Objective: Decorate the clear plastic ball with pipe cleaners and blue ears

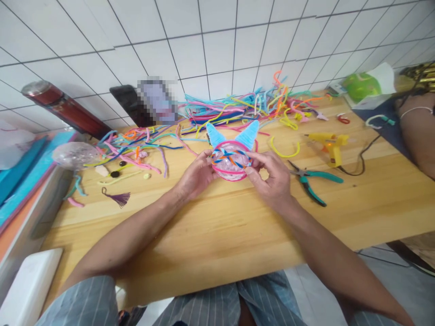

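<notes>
Between my two hands is a clear round ball [226, 166] ringed with pink pipe cleaner, with a blue and orange twisted pipe cleaner [234, 157] across its front. Two light blue ear shapes [248, 135] stick up from its top. My left hand [200, 174] grips the ball's left side, fingers partly hidden behind it. My right hand [272, 177] holds the right side, its thumb and fingertips pinched at the end of the twisted strip. Right of that hand lie teal-handled pliers [311, 181], jaws toward it.
Loose pipe cleaners [224, 111] pile up along the tiled wall. A yellow glue gun [328, 146] with a cord rests at right. At left are a purple tassel [118, 198], another clear ball [74, 155] and a red thermos [68, 108]. Another person's arm [418, 131] is at the right edge.
</notes>
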Demonstrator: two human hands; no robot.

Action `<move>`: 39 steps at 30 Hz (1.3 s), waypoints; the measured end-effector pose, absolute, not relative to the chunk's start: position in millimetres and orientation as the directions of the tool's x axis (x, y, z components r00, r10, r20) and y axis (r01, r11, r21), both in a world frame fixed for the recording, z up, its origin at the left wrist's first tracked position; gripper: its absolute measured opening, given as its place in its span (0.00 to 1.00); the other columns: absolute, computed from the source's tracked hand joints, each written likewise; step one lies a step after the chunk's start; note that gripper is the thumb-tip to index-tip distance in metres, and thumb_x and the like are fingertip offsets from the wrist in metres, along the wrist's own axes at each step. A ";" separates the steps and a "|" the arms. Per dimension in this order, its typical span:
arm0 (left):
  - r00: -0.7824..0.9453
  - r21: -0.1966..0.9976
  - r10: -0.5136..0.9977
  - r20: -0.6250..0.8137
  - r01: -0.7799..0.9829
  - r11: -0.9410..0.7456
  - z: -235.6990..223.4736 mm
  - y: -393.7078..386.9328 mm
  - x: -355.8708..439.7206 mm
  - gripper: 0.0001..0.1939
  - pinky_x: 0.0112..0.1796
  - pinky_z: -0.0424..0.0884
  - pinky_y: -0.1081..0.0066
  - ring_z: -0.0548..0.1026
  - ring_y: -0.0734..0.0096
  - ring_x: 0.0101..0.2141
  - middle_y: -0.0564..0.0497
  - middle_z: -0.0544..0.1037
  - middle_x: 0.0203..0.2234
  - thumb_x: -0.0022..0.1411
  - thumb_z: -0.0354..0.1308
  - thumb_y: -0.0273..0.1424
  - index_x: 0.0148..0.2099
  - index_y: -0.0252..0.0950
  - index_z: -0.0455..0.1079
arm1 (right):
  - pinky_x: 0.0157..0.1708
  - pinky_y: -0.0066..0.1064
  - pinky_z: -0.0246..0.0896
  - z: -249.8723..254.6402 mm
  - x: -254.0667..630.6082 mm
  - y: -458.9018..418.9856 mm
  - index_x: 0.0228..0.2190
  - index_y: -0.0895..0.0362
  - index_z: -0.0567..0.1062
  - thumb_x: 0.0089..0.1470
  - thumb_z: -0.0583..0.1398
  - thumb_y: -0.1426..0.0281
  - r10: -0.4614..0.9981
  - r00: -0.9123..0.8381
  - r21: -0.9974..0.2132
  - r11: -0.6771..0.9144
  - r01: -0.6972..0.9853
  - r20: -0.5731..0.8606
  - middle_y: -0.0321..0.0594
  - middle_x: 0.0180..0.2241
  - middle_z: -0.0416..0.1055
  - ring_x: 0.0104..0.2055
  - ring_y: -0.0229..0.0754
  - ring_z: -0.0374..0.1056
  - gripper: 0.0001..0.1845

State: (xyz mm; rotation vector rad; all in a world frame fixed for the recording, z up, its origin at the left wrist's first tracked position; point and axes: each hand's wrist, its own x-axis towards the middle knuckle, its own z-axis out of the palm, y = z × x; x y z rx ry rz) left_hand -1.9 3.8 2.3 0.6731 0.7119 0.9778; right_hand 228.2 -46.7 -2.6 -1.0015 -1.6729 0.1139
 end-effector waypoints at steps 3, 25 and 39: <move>0.372 0.782 0.903 -0.216 -0.487 0.388 4.2 3.1 0.1 0.28 0.42 0.78 0.68 0.81 0.68 0.39 0.56 0.83 0.41 0.49 0.79 0.35 0.49 0.41 0.71 | 0.37 0.36 0.72 -5.4 230.2 -44.1 0.55 0.49 0.84 0.69 0.67 0.65 0.647 -0.003 -0.550 0.650 0.524 0.762 0.35 0.35 0.79 0.35 0.41 0.73 0.15; 0.208 0.853 0.967 0.149 -0.521 -0.019 25.5 -30.6 11.5 0.25 0.43 0.76 0.70 0.78 0.65 0.46 0.52 0.80 0.44 0.58 0.79 0.39 0.52 0.42 0.71 | 0.44 0.42 0.78 -38.7 231.9 -40.3 0.50 0.47 0.86 0.62 0.73 0.58 0.665 0.279 -0.719 0.605 0.342 0.693 0.39 0.42 0.84 0.40 0.46 0.80 0.16; 0.143 0.859 0.964 0.223 -0.496 -0.125 19.8 -33.1 15.2 0.18 0.52 0.77 0.65 0.77 0.58 0.56 0.46 0.79 0.53 0.64 0.73 0.36 0.53 0.42 0.75 | 0.46 0.46 0.81 -45.5 237.3 -41.2 0.47 0.50 0.84 0.59 0.74 0.55 0.662 0.334 -0.737 0.542 0.404 0.671 0.42 0.43 0.86 0.41 0.49 0.83 0.18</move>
